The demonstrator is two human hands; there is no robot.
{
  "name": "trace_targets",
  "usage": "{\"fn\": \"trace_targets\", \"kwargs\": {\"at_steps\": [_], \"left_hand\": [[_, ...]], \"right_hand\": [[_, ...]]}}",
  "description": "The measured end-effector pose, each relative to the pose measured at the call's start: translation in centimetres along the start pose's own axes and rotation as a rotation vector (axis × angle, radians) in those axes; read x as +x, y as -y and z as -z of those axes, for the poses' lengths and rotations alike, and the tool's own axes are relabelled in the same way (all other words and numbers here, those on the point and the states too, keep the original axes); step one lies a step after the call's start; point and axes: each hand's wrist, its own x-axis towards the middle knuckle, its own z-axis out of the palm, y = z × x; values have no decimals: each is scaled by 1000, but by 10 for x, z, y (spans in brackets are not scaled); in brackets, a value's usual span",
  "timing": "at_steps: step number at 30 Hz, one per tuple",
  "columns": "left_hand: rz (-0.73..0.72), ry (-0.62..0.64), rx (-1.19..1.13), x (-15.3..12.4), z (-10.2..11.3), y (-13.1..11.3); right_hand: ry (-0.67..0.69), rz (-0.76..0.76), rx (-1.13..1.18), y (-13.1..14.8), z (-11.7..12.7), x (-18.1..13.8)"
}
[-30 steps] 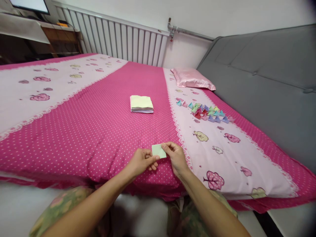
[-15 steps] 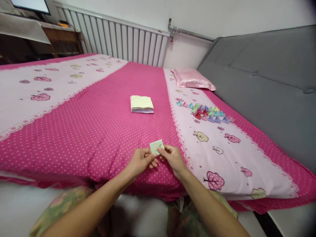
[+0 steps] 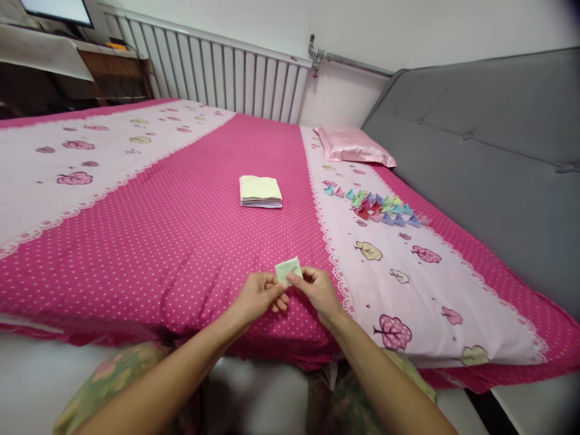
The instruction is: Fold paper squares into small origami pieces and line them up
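Note:
A small pale green piece of folded paper (image 3: 289,267) stands up between my two hands, just above the near edge of the pink dotted bedspread (image 3: 181,235). My left hand (image 3: 258,296) pinches its lower left corner with thumb and fingers closed. My right hand (image 3: 317,291) pinches its lower right side, fingers curled. Further back on the bed lies a stack of pale yellow paper squares (image 3: 260,191). To its right sits a cluster of several small folded paper shapes (image 3: 379,208) in blue, green, red and purple.
A pink satin pillow (image 3: 352,145) lies at the far right of the bed against a grey padded headboard (image 3: 489,157). A white radiator (image 3: 217,72) lines the back wall. A desk with a monitor (image 3: 58,12) stands at the far left.
The green paper has turned from lying flat and wide between my fingers to standing more upright and narrower. Both hands drew slightly closer together.

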Motion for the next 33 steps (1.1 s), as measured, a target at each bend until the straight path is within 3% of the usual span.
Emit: {"fn": "trace_targets", "kwargs": {"at_steps": [13,33], "left_hand": [[-6,83,66,-2,-3,3],[-3,107,105,-3,-5,2]], "right_hand": [[-54,-21,2,1,0,-1],[-157,-36,72,-2,1,1]]}}
